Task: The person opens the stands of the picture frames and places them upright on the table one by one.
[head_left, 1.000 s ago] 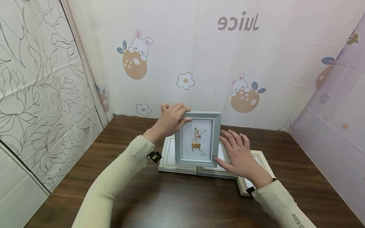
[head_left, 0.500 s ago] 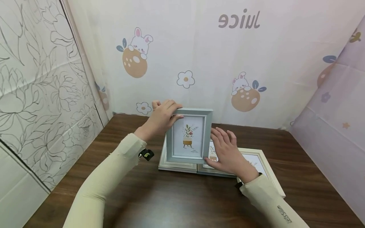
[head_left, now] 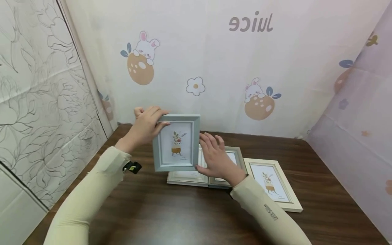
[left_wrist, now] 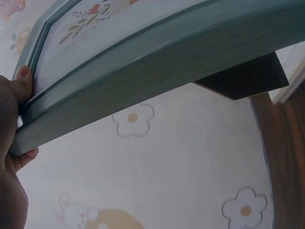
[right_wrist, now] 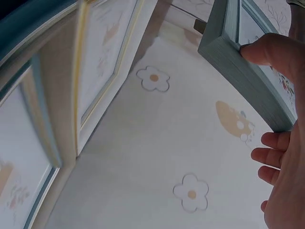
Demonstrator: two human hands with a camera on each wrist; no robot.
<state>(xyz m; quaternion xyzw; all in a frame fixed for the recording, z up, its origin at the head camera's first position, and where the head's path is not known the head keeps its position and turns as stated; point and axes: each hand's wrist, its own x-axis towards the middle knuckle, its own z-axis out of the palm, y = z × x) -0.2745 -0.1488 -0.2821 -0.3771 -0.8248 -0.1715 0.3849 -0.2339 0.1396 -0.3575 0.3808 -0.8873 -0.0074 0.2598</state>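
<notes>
A blue-grey picture frame [head_left: 174, 168] with a plant print is held upright, its front facing me in the head view. My left hand [head_left: 145, 124] grips its upper left corner, thumb on the front and fingers over the top. At the lower right, my right hand [head_left: 215, 158] holds the side edge, with its thumb on the front corner. The right wrist view shows that thumb pressing the blue-grey frame [right_wrist: 248, 78] and the fingertips by its edge. A dark support leg [left_wrist: 248, 78] juts from the back in the left wrist view.
On the brown table [head_left: 147, 211], a whitish frame [head_left: 186, 181] lies partly behind the held one. Beside it lies a grey-beige frame [head_left: 242, 163], partly covered by my right hand. A cream frame [head_left: 291, 170] lies angled at the right. A printed curtain [head_left: 214, 61] hangs behind.
Both hands have carried the upright blue-grey picture frame leftward, off to the left of the grey-beige frame. The cream frame at the right is now fully uncovered except near my sleeve.
</notes>
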